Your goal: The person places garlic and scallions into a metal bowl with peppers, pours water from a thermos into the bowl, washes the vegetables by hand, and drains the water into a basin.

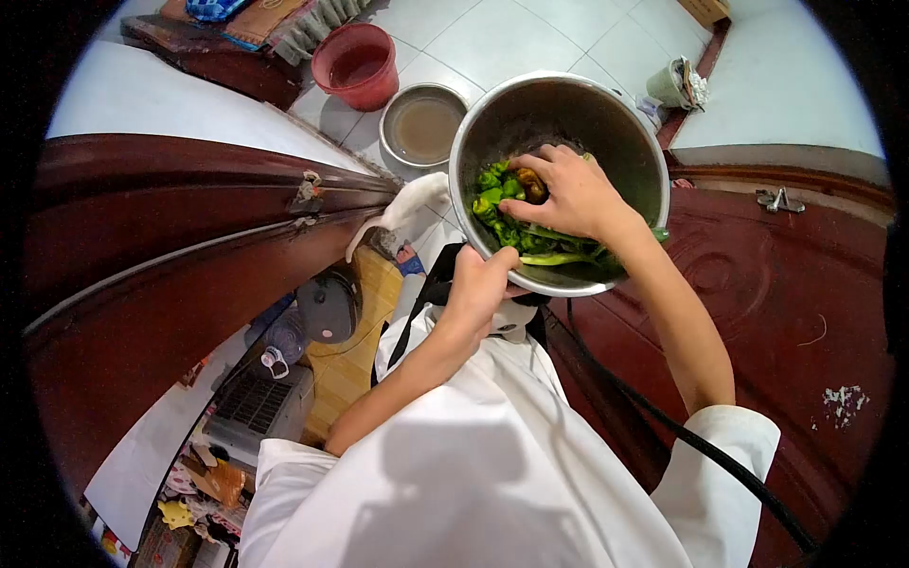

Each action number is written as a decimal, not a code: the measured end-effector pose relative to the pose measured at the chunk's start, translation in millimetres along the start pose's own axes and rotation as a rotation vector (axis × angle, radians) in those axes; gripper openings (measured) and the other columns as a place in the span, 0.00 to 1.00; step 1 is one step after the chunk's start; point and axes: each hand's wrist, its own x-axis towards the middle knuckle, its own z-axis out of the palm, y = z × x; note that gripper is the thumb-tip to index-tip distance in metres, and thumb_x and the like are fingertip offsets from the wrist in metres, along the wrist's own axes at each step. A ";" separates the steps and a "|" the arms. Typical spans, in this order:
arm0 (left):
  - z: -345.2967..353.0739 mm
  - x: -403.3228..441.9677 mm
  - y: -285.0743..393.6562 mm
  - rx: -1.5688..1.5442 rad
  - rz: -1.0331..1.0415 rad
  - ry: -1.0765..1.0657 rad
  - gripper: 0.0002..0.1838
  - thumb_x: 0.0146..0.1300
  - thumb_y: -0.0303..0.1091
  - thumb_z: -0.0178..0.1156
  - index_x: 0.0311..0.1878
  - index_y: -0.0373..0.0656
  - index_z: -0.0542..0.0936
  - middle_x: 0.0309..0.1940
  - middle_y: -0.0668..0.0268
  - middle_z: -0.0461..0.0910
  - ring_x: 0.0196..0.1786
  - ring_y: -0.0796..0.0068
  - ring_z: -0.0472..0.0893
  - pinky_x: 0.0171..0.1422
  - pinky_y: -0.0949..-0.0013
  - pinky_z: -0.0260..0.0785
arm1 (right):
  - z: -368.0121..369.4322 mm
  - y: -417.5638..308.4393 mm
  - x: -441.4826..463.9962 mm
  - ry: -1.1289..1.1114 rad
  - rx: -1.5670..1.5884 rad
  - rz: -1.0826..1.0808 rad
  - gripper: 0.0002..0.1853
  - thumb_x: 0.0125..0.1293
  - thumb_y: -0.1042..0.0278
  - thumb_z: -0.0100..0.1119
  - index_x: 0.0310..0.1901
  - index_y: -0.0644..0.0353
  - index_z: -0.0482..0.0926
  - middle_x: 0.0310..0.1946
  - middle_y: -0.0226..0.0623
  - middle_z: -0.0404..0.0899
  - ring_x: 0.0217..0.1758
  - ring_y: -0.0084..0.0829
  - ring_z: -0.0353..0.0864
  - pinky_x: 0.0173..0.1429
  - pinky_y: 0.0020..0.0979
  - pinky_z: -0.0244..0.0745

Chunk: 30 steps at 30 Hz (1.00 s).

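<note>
A round metal pot (466, 142) is held in front of me, its mouth tilted towards my view. My left hand (481, 284) is closed on the near left part of its rim, thumb over the edge. Inside the pot lie several green peppers (511, 185) and a long pale-green stalk-like vegetable (557, 258). My right hand (573, 194) reaches into the pot from the right. Its thumb and fingers curve around a dark brownish-green pepper (534, 187); some of its fingertips are hidden among the vegetables.
A red bucket (358, 71) and a metal basin (388, 128) of cloudy liquid stand on the tiled floor. A white animal (412, 204) is by the doorway. Dark red doors (189, 218) flank me. A black cable (682, 431) hangs at right; a small bin (670, 87) stands far right.
</note>
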 end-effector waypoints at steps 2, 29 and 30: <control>-0.2 -3.1 -2.0 -0.003 -0.026 0.000 0.17 0.58 0.22 0.52 0.51 0.31 0.74 0.43 0.58 0.81 0.41 0.67 0.84 0.43 0.63 0.83 | -3.0 7.1 3.1 -0.090 0.018 -0.007 0.38 0.55 0.32 0.61 0.59 0.55 0.78 0.46 0.51 0.82 0.50 0.51 0.82 0.55 0.45 0.77; 5.3 -9.4 7.2 0.004 0.147 0.069 0.16 0.59 0.24 0.52 0.51 0.33 0.75 0.42 0.61 0.82 0.39 0.72 0.84 0.42 0.68 0.81 | -29.4 9.5 21.6 -0.105 0.137 -0.001 0.39 0.53 0.39 0.68 0.62 0.56 0.75 0.63 0.49 0.69 0.68 0.49 0.63 0.71 0.45 0.62; 1.6 -7.8 8.0 0.014 0.142 0.040 0.18 0.59 0.24 0.52 0.54 0.34 0.75 0.44 0.61 0.82 0.40 0.72 0.84 0.40 0.68 0.81 | -24.3 10.8 23.7 -0.078 0.129 -0.028 0.38 0.51 0.43 0.70 0.61 0.55 0.75 0.61 0.48 0.71 0.66 0.49 0.64 0.71 0.45 0.63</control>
